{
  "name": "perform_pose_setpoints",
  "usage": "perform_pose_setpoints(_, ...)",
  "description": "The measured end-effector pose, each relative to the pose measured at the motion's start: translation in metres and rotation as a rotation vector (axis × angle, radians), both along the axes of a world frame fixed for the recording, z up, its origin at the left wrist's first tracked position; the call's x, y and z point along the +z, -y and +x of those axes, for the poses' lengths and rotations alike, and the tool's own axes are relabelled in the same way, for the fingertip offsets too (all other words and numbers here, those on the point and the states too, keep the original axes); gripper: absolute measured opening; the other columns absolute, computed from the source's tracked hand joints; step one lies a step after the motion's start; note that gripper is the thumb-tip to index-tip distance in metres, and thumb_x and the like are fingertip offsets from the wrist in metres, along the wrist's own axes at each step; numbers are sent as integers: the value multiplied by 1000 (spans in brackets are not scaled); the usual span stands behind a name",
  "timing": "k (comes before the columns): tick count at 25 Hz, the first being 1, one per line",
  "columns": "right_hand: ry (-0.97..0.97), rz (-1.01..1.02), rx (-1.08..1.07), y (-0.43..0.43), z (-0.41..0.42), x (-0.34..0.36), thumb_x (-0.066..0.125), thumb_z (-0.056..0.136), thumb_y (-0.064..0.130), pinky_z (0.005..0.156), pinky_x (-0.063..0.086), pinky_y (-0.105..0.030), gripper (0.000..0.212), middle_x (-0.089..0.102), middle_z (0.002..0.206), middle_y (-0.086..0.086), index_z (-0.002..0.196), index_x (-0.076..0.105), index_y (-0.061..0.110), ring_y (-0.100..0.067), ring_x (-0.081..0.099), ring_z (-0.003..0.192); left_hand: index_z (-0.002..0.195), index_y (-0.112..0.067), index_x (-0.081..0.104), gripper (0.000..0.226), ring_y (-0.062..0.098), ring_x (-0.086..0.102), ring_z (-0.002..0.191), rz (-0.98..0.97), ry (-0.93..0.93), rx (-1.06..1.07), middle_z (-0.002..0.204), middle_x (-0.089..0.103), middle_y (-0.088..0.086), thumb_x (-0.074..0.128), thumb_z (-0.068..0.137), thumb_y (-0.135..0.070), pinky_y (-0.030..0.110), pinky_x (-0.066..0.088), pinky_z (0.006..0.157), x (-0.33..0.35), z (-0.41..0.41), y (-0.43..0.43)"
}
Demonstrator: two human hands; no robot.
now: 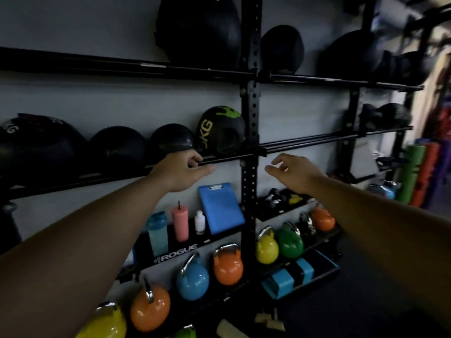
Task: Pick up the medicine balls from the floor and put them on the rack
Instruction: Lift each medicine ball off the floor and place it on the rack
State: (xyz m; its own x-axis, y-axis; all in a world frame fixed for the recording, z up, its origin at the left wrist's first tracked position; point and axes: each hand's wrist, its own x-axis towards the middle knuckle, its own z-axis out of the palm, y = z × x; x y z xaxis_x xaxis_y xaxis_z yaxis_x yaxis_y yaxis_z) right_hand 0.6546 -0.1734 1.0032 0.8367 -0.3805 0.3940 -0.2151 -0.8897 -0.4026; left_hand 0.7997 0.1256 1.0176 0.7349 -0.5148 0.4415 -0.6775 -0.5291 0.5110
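Note:
A black wall rack (251, 98) holds several dark medicine balls. On its middle shelf, a black ball with green markings (219, 128) sits beside the upright, with a plain black ball (170, 140) to its left. My left hand (183, 169) is stretched out just below and in front of those two balls, at the shelf's front rail, fingers loosely bent and holding nothing. My right hand (292, 174) hovers right of the upright, below the bare middle rails (329, 140), fingers relaxed and empty. No ball on the floor is in view.
Coloured kettlebells (228, 267) fill the lower shelves. A blue clipboard (220, 208), a pink cup (180, 223) and a blue shaker (157, 232) stand on a shelf. Foam rollers (412, 176) lean at the right. Dark floor lies at the lower right.

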Motion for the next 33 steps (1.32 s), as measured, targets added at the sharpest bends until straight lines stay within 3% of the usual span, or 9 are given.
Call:
perform_pose_setpoints(6, -41, -3, -211, 56, -146, -2, 52, 87, 74, 87, 53, -36, 46, 68, 105, 1, 103, 68, 35, -26, 65, 100, 115, -28, 69, 49, 12, 67, 94, 114, -2, -163, 108, 71, -9, 75, 86, -67, 29, 48, 82, -3, -80, 69)
perform_pose_setpoints(11, -95, 11, -249, 82, -222, -30, 54, 87, 74, 74, 51, -32, 49, 72, 103, 2, 113, 69, 35, -18, 65, 85, 110, -34, 68, 56, 17, 67, 104, 261, -13, -244, 110, 71, -11, 73, 77, -80, 36, 53, 96, -26, -142, 119)
perform_pose_setpoints(18, -223, 34, -283, 135, -339, -72, 47, 80, 83, 94, 54, -41, 64, 69, 115, -2, 116, 68, 35, -27, 66, 104, 108, -39, 64, 82, 17, 63, 107, 376, -66, -364, 114, 66, -11, 55, 51, -97, 37, 53, 95, -71, -264, 215)
perform_pose_setpoints(22, -302, 65, -280, 173, -412, -102, 46, 75, 82, 89, 54, -36, 63, 70, 111, 0, 108, 68, 33, -23, 67, 102, 108, -39, 63, 67, 16, 62, 106, 432, -124, -375, 117, 67, -11, 66, 66, -90, 34, 48, 85, -108, -327, 263)
perform_pose_setpoints(25, -273, 176, -307, 199, -454, -129, 47, 65, 82, 81, 54, -35, 61, 65, 98, 8, 104, 66, 40, -19, 67, 92, 107, -37, 65, 62, 19, 64, 109, 450, -131, -366, 120, 69, -7, 70, 70, -86, 40, 54, 98, -133, -367, 296)
perform_pose_setpoints(27, -274, 221, -312, 216, -469, -153, 48, 63, 84, 72, 51, -32, 49, 63, 90, 13, 92, 65, 49, -14, 65, 84, 111, -38, 63, 76, 19, 61, 111, 472, -124, -367, 121, 66, -9, 60, 60, -95, 42, 53, 99, -148, -389, 313)
perform_pose_setpoints(29, -300, 248, -321, 238, -477, -187, 56, 77, 76, 75, 45, -30, 35, 66, 95, 10, 95, 66, 48, -19, 68, 94, 125, -36, 64, 86, 18, 59, 112, 524, -130, -384, 124, 62, -9, 57, 63, -96, 39, 50, 92, -168, -402, 333)
perform_pose_setpoints(31, -334, 262, -347, 260, -476, -226, 57, 87, 67, 81, 44, -33, 44, 70, 105, 2, 110, 70, 32, -25, 67, 103, 133, -33, 63, 79, 19, 59, 114, 557, -134, -398, 131, 62, -6, 63, 76, -88, 37, 48, 90, -193, -401, 353)
perform_pose_setpoints(33, -381, 288, -367, 282, -468, -262, 53, 85, 72, 82, 51, -37, 53, 72, 107, 1, 113, 68, 29, -26, 67, 96, 136, -30, 62, 76, 22, 60, 120, 558, -129, -422, 137, 61, -1, 67, 81, -82, 38, 49, 96, -221, -389, 380)
